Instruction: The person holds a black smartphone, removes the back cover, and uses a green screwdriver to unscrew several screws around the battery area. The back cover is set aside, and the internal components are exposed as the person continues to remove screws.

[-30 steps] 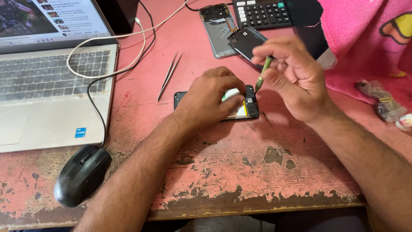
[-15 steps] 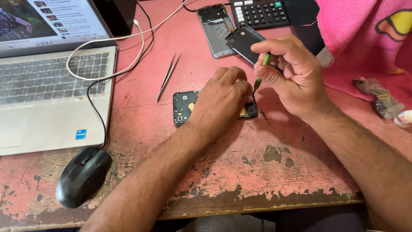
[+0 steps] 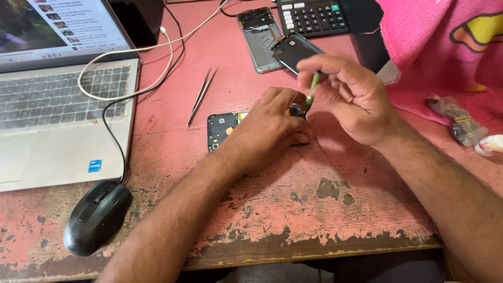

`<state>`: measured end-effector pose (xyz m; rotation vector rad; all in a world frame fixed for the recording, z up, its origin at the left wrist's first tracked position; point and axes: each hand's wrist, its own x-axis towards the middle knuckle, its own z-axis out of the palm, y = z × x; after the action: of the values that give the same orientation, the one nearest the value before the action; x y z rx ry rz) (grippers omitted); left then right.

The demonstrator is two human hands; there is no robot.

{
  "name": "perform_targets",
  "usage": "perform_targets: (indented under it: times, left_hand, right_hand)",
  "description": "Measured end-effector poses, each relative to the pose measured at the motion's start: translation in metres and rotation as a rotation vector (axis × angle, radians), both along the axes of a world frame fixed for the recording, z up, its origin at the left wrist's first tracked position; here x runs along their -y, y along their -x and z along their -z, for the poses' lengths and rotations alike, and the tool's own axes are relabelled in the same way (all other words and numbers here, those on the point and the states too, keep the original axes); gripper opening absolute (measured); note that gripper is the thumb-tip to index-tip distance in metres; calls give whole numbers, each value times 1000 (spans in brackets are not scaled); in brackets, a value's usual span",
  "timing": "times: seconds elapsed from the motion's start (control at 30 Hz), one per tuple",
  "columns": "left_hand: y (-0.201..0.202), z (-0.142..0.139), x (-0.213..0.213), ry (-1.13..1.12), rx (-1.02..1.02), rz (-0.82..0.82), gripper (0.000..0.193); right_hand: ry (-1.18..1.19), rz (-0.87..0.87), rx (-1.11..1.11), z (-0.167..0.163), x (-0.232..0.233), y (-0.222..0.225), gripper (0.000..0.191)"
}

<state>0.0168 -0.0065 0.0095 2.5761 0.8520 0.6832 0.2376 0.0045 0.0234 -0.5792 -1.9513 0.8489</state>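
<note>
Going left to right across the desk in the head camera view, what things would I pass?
Laptop → black mouse → tweezers → opened phone under the left hand → right hand holding a green tool → pink cloth → small plastic bag.

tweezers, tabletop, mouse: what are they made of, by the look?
Tweezers: bare metal, thin and silvery with a dull shine. Tabletop: likely wood under red paint, which has flaked off to brown along the front edge. Mouse: black plastic, apparently matte.
</note>
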Motion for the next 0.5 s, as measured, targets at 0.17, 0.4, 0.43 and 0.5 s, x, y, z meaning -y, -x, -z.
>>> perform_targets:
  times: [0.17,0.4,0.43,0.5]
  left_hand:
    - [7,3,-7,188,110,-124,12]
    - [9,4,-13,85,185,-199,11]
    - [9,2,-12,70,137,-186,9]
    - [10,-1,-10,30,69,-141,9]
  right_hand:
    - [-11,119,30,-7,1,-1,25]
    - [-58,84,51,-8,2,1,26]
    - [-34,57,23,-9,2,1,28]
    - [19,6,-32,-8,3,1,32]
